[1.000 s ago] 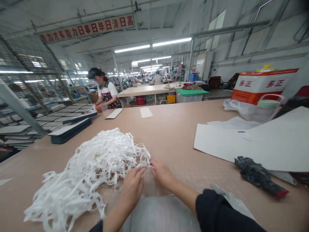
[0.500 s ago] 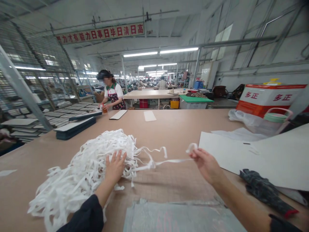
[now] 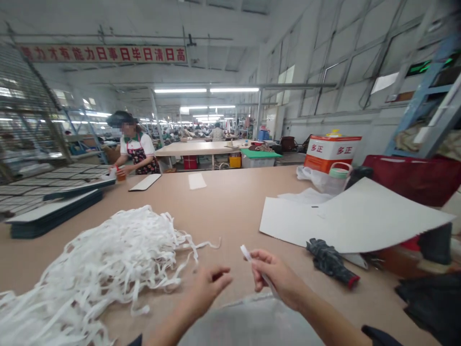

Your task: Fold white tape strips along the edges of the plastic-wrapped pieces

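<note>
A white fabric strip is pinched in my right hand. Its short end sticks up past the fingertips, and its tail hangs below the palm. My left hand, slightly blurred, is just left of it with the fingers loosely bent; a gap shows between thumb and forefinger, with nothing seen in it. A large tangled pile of white strips spreads over the left of the brown table. One loose strip end trails from the pile towards the middle. Below my hands lies a greyish translucent sheet.
A big white sheet and a dark glove lie at right. Behind them stand a red-and-white container and a lidded cup. Stacked panels sit at left, near a co-worker across the table.
My left hand has left the pile and moved towards my right hand. My right hand has drawn the strip free of the pile and come closer. The view has turned right.
</note>
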`<state>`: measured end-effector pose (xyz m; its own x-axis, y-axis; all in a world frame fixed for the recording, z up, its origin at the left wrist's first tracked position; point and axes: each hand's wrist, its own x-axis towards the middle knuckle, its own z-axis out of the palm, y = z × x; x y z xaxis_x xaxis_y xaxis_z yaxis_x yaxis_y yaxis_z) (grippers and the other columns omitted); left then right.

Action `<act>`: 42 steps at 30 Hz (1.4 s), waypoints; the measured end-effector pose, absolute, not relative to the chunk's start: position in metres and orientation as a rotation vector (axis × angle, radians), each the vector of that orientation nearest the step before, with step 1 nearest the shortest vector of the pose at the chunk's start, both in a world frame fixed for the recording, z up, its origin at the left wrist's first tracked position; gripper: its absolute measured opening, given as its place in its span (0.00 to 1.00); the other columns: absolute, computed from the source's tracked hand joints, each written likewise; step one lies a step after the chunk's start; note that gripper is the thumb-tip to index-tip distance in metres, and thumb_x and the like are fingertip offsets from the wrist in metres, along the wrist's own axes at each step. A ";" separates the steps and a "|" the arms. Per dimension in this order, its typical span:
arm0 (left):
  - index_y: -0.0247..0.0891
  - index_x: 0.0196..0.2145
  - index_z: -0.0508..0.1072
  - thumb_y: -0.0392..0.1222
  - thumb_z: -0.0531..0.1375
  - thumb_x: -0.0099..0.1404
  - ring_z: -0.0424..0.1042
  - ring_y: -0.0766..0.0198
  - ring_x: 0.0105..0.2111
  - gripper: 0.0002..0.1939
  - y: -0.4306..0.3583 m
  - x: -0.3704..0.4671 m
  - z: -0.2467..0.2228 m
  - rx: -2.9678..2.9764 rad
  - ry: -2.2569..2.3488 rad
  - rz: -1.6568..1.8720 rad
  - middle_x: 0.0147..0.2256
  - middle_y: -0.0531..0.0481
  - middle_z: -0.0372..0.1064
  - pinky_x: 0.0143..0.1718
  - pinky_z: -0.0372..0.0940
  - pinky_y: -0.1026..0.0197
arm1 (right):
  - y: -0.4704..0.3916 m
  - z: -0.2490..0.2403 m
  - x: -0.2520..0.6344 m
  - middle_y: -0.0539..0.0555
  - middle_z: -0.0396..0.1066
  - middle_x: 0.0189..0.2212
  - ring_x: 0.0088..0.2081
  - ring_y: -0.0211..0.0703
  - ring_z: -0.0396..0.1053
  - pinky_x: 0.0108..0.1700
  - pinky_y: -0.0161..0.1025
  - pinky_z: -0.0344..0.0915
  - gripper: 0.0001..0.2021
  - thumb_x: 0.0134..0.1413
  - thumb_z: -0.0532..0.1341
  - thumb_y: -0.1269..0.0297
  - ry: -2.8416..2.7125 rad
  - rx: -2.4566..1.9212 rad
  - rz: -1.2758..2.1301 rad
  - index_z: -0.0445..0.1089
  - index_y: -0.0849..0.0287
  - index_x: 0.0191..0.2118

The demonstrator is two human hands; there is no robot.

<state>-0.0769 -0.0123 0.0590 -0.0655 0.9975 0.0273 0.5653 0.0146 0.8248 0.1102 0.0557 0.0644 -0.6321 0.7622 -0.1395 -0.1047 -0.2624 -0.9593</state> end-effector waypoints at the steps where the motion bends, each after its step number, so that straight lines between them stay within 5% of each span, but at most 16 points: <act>1: 0.37 0.38 0.73 0.48 0.57 0.55 0.62 0.66 0.23 0.16 -0.015 -0.061 0.061 1.488 1.559 0.970 0.22 0.54 0.66 0.26 0.57 0.65 | 0.047 0.064 0.107 0.42 0.59 0.14 0.14 0.30 0.56 0.20 0.31 0.59 0.14 0.42 0.60 0.57 -1.460 -0.805 1.976 0.65 0.61 0.33; 9: 0.34 0.21 0.71 0.54 0.62 0.49 0.50 0.73 0.16 0.18 -0.028 -0.045 0.073 0.952 1.444 1.363 0.14 0.59 0.53 0.19 0.45 0.67 | 0.022 0.055 0.109 0.43 0.60 0.13 0.13 0.29 0.56 0.17 0.29 0.54 0.13 0.45 0.56 0.55 -1.700 -0.821 2.027 0.64 0.62 0.30; 14: 0.33 0.26 0.71 0.51 0.63 0.49 0.48 0.76 0.14 0.16 -0.036 -0.056 0.075 0.743 1.333 1.428 0.14 0.61 0.51 0.17 0.43 0.69 | 0.021 0.046 0.109 0.44 0.61 0.14 0.12 0.29 0.56 0.16 0.27 0.52 0.14 0.46 0.55 0.55 -1.837 -0.890 2.014 0.64 0.62 0.30; 20: 0.33 0.31 0.70 0.48 0.66 0.47 0.61 0.74 0.20 0.18 -0.057 -0.076 0.080 0.555 1.139 1.472 0.25 0.51 0.67 0.25 0.58 0.68 | 0.029 0.039 0.122 0.47 0.64 0.22 0.15 0.29 0.57 0.17 0.28 0.54 0.12 0.47 0.54 0.59 -2.059 -0.990 1.852 0.68 0.61 0.33; 25: 0.30 0.32 0.71 0.47 0.64 0.48 0.64 0.72 0.20 0.18 -0.082 -0.101 0.059 0.636 1.301 1.258 0.25 0.48 0.70 0.27 0.60 0.65 | 0.040 0.036 0.145 0.50 0.67 0.25 0.23 0.35 0.62 0.23 0.30 0.59 0.17 0.49 0.53 0.60 -2.289 -1.080 1.673 0.68 0.58 0.44; 31: 0.32 0.37 0.66 0.45 0.61 0.46 0.65 0.68 0.18 0.21 -0.099 -0.133 0.017 0.812 1.684 1.171 0.19 0.54 0.68 0.23 0.59 0.65 | 0.048 0.031 0.167 0.55 0.72 0.35 0.37 0.47 0.68 0.40 0.40 0.63 0.15 0.49 0.50 0.67 -2.682 -1.069 0.876 0.71 0.54 0.38; 34: 0.34 0.31 0.65 0.47 0.60 0.44 0.64 0.68 0.16 0.18 -0.104 -0.144 -0.004 0.755 1.775 1.140 0.20 0.52 0.69 0.19 0.57 0.65 | 0.052 0.020 0.176 0.57 0.71 0.37 0.38 0.51 0.68 0.40 0.44 0.63 0.20 0.43 0.48 0.73 -2.668 -1.119 0.516 0.70 0.54 0.40; 42: 0.35 0.23 0.67 0.46 0.57 0.45 0.58 0.70 0.16 0.11 -0.110 -0.144 -0.012 0.846 1.907 1.077 0.15 0.58 0.60 0.17 0.53 0.67 | 0.052 0.007 0.178 0.54 0.72 0.32 0.30 0.44 0.68 0.35 0.38 0.65 0.19 0.49 0.49 0.58 -2.272 -1.350 1.414 0.69 0.58 0.43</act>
<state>-0.1437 -0.1096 -0.0120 -0.4801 0.8249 -0.2983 0.1703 0.4212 0.8908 0.1782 0.0516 0.0072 -0.5859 0.7471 -0.3140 0.6116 0.1534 -0.7762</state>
